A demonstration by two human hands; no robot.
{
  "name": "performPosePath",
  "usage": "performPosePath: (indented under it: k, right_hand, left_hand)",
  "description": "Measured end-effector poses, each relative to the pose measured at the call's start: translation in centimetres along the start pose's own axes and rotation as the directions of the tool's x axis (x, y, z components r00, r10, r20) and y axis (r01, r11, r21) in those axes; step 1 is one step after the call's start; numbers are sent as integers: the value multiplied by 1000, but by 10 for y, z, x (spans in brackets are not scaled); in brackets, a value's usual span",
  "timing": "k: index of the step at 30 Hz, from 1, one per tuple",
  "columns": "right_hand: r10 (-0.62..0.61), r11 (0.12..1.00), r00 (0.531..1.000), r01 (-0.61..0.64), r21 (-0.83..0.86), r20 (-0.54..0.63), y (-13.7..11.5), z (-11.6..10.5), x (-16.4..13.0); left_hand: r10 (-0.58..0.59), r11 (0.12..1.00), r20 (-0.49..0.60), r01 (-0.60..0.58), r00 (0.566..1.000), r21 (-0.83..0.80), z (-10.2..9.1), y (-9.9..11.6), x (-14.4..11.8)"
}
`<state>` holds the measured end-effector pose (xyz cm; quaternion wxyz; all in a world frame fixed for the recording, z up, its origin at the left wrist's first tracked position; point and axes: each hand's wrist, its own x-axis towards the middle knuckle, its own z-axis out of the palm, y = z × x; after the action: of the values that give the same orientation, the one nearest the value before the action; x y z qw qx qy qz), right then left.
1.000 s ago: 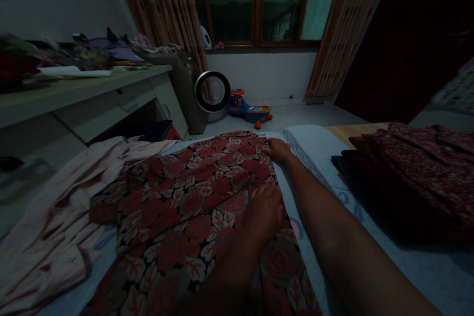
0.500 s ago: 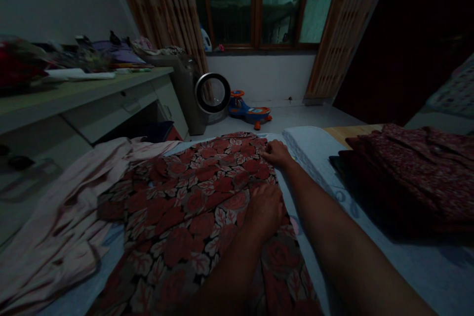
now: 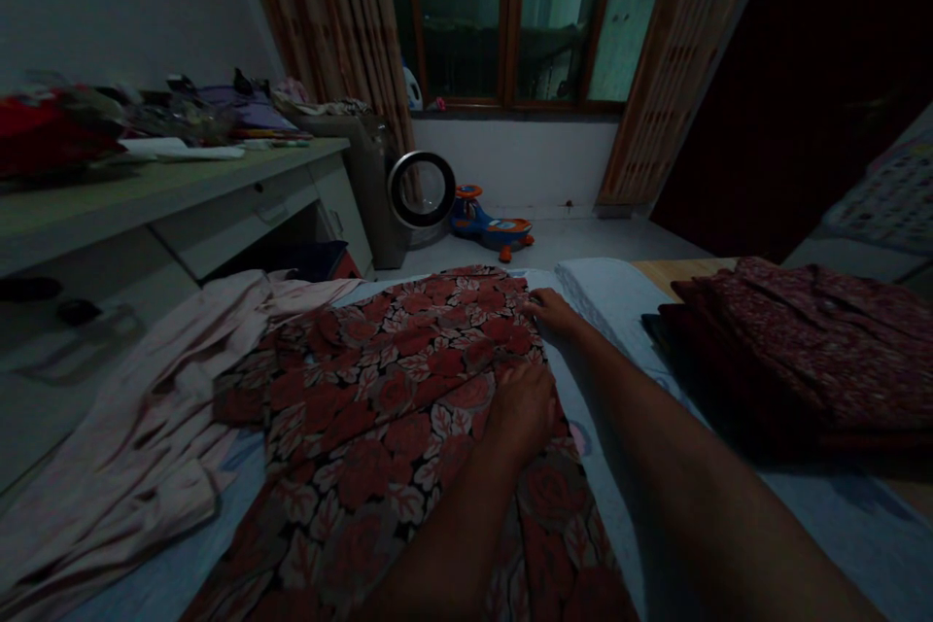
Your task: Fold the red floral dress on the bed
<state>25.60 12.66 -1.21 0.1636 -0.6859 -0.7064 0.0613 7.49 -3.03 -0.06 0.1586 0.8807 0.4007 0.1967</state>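
A floral garment (image 3: 408,389), red and black with pale leaves, lies spread over a light blue cover (image 3: 598,282). It has what looks like a short sleeve on its left side. My left hand (image 3: 521,408) rests on the garment near its right edge, fingers curled down into the cloth. Farther off, my right hand (image 3: 552,313) has its fingers closed on that same edge, close to the far corner. The tips of the fingers are partly hidden on both hands.
Left of the garment lies a crumpled pale pink cloth (image 3: 167,408). A stack of folded dark red clothes (image 3: 816,350) sits at the right. Beyond are a cluttered desk (image 3: 284,177), a washing machine with its round door (image 3: 423,190) open, and a blue-orange ride-on toy (image 3: 496,228).
The camera view has shifted slightly. My hands keep nearly the same places on the garment, and the right hand's fingers look lower and flatter on the edge.
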Motion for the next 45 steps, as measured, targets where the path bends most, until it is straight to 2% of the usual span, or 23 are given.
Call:
performPosePath:
  k: [4, 7, 10, 14, 18, 21, 25, 29, 32, 34, 39, 45]
  right_hand:
    - [-80, 996, 995, 81, -22, 66, 3, -4, -26]
    - [-73, 992, 995, 79, -95, 65, 2, -1, -34]
    - [33, 990, 999, -32, -136, 5, -3, 3, -30]
    - [167, 977, 983, -176, -121, -78, -11, 5, -21]
    - [251, 962, 958, -263, -75, -141, -12, 7, -13]
    - [276, 955, 950, -287, -67, -145, -9, 7, -10]
    - [203, 978, 978, -206, -43, -52, -5, 1, -18]
    - [93, 996, 995, -92, -17, 30, 0, -5, -44]
    - [-15, 999, 998, 18, -49, 60, 1, -7, -62]
    - [-44, 995, 997, 49, -88, 57, 0, -6, -66]
    - [93, 987, 996, -93, -130, -1, -10, -4, -53]
    - [255, 958, 962, -265, -105, -96, -20, 0, -27]
  left_hand:
    - [16, 1000, -20, -16, 1000, -4, 2, -1, -1]
    - [10, 1000, -22, -10, 1000, 1, 4, -2, -1]
    - [8, 1000, -2, -8, 1000, 15, 3, -2, -1]
    - [3, 1000, 19, -4, 1000, 18, 0, 0, -1]
    - [7, 1000, -1, -7, 1000, 20, 0, 0, -1]
    - [10, 1000, -12, -10, 1000, 16, 1, -1, 0]
    - [10, 1000, -20, -10, 1000, -3, 1, -2, -1]
    - [30, 999, -45, -29, 999, 30, 1, -1, -2]
    - [34, 998, -18, -33, 999, 60, 2, 0, -2]
    - [30, 997, 2, -30, 1000, 68, 2, 1, -2]
    - [35, 997, 3, -35, 999, 67, 2, 1, -1]
    - [27, 998, 18, -28, 999, 61, 0, 3, -1]
